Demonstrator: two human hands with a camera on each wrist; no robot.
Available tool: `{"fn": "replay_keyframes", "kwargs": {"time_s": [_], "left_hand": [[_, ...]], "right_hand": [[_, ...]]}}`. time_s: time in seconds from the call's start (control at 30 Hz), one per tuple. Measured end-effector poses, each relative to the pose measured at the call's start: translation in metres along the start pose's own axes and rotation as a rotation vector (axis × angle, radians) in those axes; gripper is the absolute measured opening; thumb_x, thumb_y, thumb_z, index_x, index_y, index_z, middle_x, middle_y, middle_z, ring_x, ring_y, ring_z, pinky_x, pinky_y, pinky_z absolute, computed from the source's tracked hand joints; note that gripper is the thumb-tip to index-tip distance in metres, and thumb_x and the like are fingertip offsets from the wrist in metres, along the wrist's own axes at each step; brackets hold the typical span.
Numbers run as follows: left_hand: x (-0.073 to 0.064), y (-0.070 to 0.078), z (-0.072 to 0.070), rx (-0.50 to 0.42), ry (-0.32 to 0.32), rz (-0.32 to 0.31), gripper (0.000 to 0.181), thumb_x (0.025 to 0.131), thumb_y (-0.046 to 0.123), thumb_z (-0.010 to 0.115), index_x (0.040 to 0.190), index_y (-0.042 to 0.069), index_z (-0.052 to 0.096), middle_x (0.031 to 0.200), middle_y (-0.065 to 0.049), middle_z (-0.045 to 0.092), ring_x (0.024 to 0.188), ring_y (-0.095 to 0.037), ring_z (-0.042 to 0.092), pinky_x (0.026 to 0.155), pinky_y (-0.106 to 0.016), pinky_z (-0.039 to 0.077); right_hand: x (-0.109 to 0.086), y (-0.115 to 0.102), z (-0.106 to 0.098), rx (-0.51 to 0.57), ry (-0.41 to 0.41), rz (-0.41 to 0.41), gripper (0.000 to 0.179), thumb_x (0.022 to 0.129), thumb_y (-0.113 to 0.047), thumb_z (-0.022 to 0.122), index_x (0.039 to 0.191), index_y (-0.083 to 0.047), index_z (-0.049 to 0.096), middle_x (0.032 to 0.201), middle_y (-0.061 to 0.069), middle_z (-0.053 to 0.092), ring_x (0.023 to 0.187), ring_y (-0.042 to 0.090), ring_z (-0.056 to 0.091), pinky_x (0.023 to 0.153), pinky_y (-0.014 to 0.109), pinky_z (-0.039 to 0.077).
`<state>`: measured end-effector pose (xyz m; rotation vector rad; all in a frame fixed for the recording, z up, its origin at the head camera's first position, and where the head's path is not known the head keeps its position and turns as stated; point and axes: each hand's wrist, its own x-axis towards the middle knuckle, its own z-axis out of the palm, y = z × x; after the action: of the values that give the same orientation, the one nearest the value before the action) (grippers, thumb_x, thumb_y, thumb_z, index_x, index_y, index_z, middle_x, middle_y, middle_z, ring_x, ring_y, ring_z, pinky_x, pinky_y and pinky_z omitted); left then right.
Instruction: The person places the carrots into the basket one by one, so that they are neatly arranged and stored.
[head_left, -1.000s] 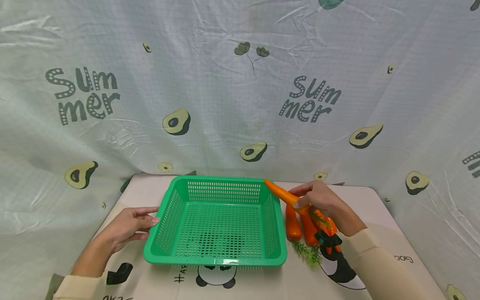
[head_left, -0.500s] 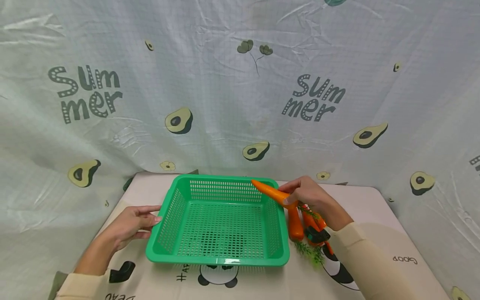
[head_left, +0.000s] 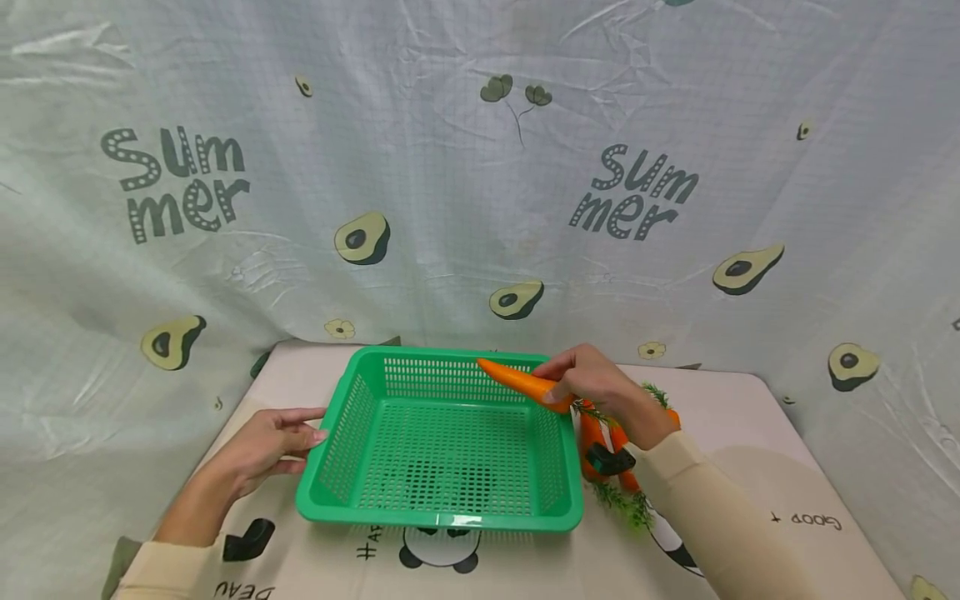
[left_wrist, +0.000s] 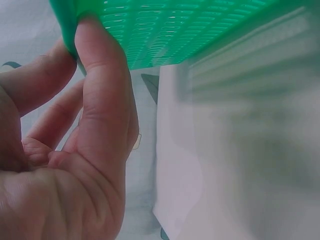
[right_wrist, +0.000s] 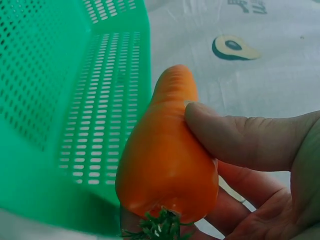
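Note:
A green plastic basket (head_left: 442,522) with slotted walls sits in the middle of the table, its inside bare. At its left rim, my left hand (head_left: 266,450) pinches the edge between thumb and fingers; the left wrist view shows the thumb (left_wrist: 102,85) on that rim. My right hand (head_left: 596,387) grips an orange carrot (head_left: 517,382) near its leafy end, above the basket's right rim, with the tip pointing left over the inside. In the right wrist view the thumb presses the side of the carrot (right_wrist: 167,155). More carrots (head_left: 592,446) lie right of the basket, partly hidden by the right arm.
Green carrot leaves (head_left: 622,504) lie on the table beside the basket's front right corner. The table (head_left: 720,417) has a pale printed cover with panda drawings. A patterned curtain (head_left: 420,167) hangs behind it and at the sides.
My right hand has carried the carrot leftward, from beside the basket to over its right rim. The left hand keeps its hold on the left rim. The whole view has shifted slightly.

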<state>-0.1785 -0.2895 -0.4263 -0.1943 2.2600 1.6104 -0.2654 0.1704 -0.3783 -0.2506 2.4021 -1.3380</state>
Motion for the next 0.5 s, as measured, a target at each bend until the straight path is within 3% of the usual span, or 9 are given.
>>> {"fn": "replay_keyframes", "kwargs": {"time_s": [0.5], "left_hand": [[0.0, -0.001, -0.001, -0.017, -0.005, 0.005, 0.061, 0.103, 0.011, 0.064, 0.157, -0.006, 0.04, 0.091, 0.0, 0.07, 0.082, -0.013, 0.07, 0.07, -0.03, 0.062]], "right_hand": [[0.026, -0.017, 0.024, -0.031, -0.017, 0.005, 0.048, 0.079, 0.009, 0.078, 0.125, -0.005, 0.076, 0.132, 0.018, 0.071, 0.111, 0.031, 0.068, 0.09, 0.041, 0.061]]}}
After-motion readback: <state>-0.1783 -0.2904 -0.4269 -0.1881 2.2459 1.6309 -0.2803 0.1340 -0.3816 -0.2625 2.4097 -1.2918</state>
